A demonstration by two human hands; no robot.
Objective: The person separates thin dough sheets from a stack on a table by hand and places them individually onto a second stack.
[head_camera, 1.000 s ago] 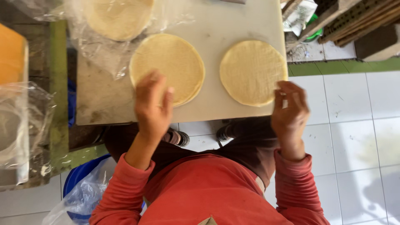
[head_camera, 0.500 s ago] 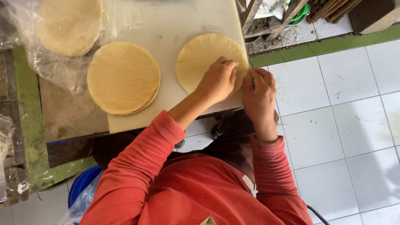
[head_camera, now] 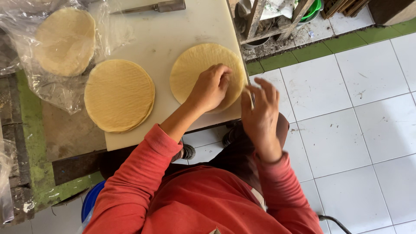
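Observation:
My left hand lies on the right-hand stack of round, pale yellow thin sheets, fingers curled with the tips pinching at the top sheet. My right hand hovers just off the white board's right edge, fingers spread and slightly blurred, holding nothing. A second, thicker stack of the same round sheets lies on the board to the left of my left arm.
A third stack sits in a clear plastic bag at the far left. A knife lies at the board's far edge. A wooden frame stands right of the board. White floor tiles spread to the right, and a blue tub sits below.
My right hand has come off the right stack's edge and opened its fingers. My left hand stays on that stack. The view has shifted, so the board sits lower and more to the right.

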